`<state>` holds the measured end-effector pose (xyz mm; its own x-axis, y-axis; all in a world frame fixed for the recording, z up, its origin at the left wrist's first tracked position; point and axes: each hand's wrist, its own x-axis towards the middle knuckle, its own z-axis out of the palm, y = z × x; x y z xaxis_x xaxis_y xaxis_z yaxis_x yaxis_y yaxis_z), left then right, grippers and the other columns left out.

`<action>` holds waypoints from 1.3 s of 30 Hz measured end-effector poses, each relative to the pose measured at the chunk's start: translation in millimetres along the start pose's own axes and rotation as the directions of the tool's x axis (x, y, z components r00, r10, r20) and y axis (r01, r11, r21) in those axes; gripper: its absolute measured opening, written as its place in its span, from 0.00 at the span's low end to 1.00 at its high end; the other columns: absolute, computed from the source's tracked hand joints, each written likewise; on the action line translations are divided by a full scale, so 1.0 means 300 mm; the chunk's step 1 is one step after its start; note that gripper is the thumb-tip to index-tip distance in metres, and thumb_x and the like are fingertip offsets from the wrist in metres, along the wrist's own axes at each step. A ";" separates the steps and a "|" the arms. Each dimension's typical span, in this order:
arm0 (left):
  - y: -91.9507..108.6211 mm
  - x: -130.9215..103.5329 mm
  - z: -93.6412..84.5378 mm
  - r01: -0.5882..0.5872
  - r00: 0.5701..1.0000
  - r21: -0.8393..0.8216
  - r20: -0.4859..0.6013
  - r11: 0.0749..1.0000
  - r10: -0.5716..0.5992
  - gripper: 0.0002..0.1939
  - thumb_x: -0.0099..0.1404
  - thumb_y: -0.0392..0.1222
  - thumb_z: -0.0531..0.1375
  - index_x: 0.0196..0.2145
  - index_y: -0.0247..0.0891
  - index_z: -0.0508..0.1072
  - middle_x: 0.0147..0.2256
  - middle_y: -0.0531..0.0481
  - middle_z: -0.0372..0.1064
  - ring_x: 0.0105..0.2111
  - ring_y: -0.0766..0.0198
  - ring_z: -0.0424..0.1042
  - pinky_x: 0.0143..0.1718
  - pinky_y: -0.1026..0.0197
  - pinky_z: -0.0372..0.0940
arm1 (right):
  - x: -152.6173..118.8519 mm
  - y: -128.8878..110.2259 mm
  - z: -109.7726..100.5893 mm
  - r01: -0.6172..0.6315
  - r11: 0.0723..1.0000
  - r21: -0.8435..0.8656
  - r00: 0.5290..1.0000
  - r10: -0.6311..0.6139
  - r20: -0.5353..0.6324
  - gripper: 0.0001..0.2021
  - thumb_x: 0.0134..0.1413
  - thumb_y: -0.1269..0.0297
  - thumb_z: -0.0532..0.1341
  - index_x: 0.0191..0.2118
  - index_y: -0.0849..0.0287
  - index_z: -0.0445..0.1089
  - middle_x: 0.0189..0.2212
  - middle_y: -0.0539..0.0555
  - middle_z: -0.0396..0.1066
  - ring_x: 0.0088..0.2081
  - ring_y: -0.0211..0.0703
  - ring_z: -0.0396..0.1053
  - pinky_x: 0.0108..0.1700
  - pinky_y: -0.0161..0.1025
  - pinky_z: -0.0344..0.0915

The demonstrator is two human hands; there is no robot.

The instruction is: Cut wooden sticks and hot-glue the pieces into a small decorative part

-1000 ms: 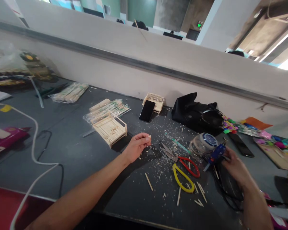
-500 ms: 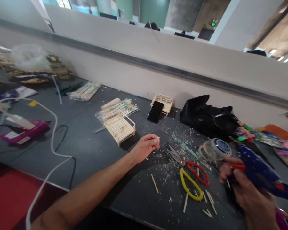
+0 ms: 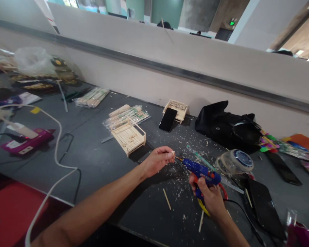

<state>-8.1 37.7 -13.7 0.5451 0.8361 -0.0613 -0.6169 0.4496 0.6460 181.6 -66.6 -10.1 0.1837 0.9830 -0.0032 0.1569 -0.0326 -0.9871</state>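
Note:
My left hand [image 3: 159, 160] is closed in a pinch on a tiny pale piece [image 3: 173, 152], too small to make out fully. My right hand [image 3: 208, 195] is wrapped round the handle of a blue glue gun [image 3: 199, 169]. The gun's nozzle points left, close to the left fingertips; whether it touches the piece is unclear. Beneath the gun, scissors with red and yellow handles [image 3: 203, 207] are mostly hidden. A small wooden stick frame [image 3: 130, 137] stands left of the hands. Behind them, a black phone [image 3: 168, 119] leans on a small wooden model bench [image 3: 179, 109].
Packs of sticks [image 3: 128, 116] lie behind the frame. A black bag [image 3: 225, 127], a clear jar [image 3: 234, 162] and a black phone [image 3: 283, 168] are at the right. A purple power strip [image 3: 28, 142] with cables sits left. Pale scraps litter the middle.
My right hand has brought the blue glue gun from the right side to the middle, up to my left fingertips, and now covers much of the scissors. The left hand has barely moved.

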 end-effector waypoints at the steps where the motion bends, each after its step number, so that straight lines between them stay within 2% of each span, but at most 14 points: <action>1: -0.002 -0.001 0.001 0.008 1.000 -0.006 -0.005 1.000 -0.008 0.15 0.42 0.42 0.77 0.25 0.34 0.78 0.26 0.51 0.72 0.27 0.69 0.69 0.34 0.64 0.63 | 0.001 0.004 0.000 0.007 1.000 -0.014 1.000 -0.007 0.012 0.25 0.51 0.39 0.62 0.25 0.59 0.76 0.18 0.52 0.68 0.20 0.38 0.64 0.22 0.34 0.64; 7: -0.008 -0.002 0.004 0.014 1.000 -0.002 0.000 1.000 -0.014 0.15 0.43 0.41 0.77 0.25 0.34 0.78 0.26 0.52 0.72 0.28 0.69 0.70 0.35 0.64 0.64 | 0.002 -0.003 0.008 0.002 1.000 -0.005 1.000 -0.002 -0.017 0.25 0.51 0.39 0.62 0.25 0.59 0.75 0.18 0.51 0.66 0.20 0.38 0.62 0.21 0.34 0.62; 13: -0.011 -0.002 0.003 0.026 1.000 0.001 -0.013 1.000 -0.026 0.15 0.41 0.41 0.78 0.25 0.35 0.78 0.25 0.52 0.73 0.27 0.69 0.70 0.35 0.64 0.64 | 0.005 -0.030 0.008 -0.009 1.000 -0.024 0.999 0.010 0.035 0.27 0.49 0.36 0.62 0.22 0.59 0.73 0.18 0.52 0.66 0.20 0.38 0.62 0.21 0.34 0.61; 18: -0.013 -0.001 -0.001 0.017 1.000 0.017 0.001 1.000 -0.017 0.15 0.43 0.42 0.77 0.25 0.35 0.78 0.25 0.52 0.72 0.27 0.68 0.70 0.35 0.63 0.64 | 0.004 -0.019 0.017 -0.010 1.000 -0.004 0.998 0.009 -0.059 0.26 0.47 0.36 0.63 0.22 0.59 0.73 0.15 0.50 0.65 0.18 0.37 0.60 0.20 0.35 0.61; 24: -0.014 0.002 -0.008 0.013 1.000 0.029 0.004 0.999 -0.013 0.15 0.43 0.42 0.77 0.25 0.35 0.78 0.25 0.52 0.73 0.27 0.68 0.70 0.35 0.63 0.64 | 0.008 -0.017 0.002 -0.015 0.998 -0.053 1.000 0.016 0.026 0.27 0.49 0.36 0.62 0.20 0.58 0.69 0.16 0.51 0.66 0.19 0.38 0.62 0.22 0.35 0.61; 30: -0.012 -0.001 -0.007 0.024 1.000 0.030 -0.004 0.999 -0.024 0.15 0.43 0.41 0.77 0.26 0.35 0.78 0.25 0.52 0.73 0.28 0.68 0.70 0.36 0.62 0.63 | 0.011 -0.014 0.006 -0.005 0.998 -0.055 1.000 0.004 -0.017 0.27 0.48 0.36 0.62 0.18 0.57 0.67 0.15 0.50 0.64 0.18 0.37 0.60 0.21 0.35 0.60; 35: -0.008 0.002 -0.006 0.010 1.000 0.035 -0.004 0.999 -0.010 0.15 0.42 0.42 0.77 0.25 0.34 0.78 0.25 0.51 0.72 0.27 0.68 0.69 0.34 0.63 0.62 | 0.007 -0.013 0.006 -0.010 0.999 -0.051 1.000 0.009 -0.010 0.25 0.49 0.38 0.64 0.24 0.59 0.75 0.18 0.52 0.69 0.20 0.39 0.64 0.24 0.36 0.64; 39: -0.002 0.007 -0.008 -0.020 1.000 0.054 -0.006 0.998 0.020 0.14 0.44 0.43 0.76 0.24 0.33 0.77 0.23 0.51 0.71 0.27 0.68 0.67 0.34 0.63 0.61 | 0.005 -0.025 -0.033 0.085 0.993 -0.083 0.988 -0.095 -0.121 0.26 0.48 0.36 0.63 0.29 0.58 0.78 0.24 0.56 0.76 0.25 0.46 0.72 0.28 0.40 0.69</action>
<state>-8.0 39.9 -15.9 0.5292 0.8468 -0.0531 -0.5960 0.4155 0.6871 190.2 -66.6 -1.1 0.2840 0.9525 0.1096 0.2519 0.0361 -0.9671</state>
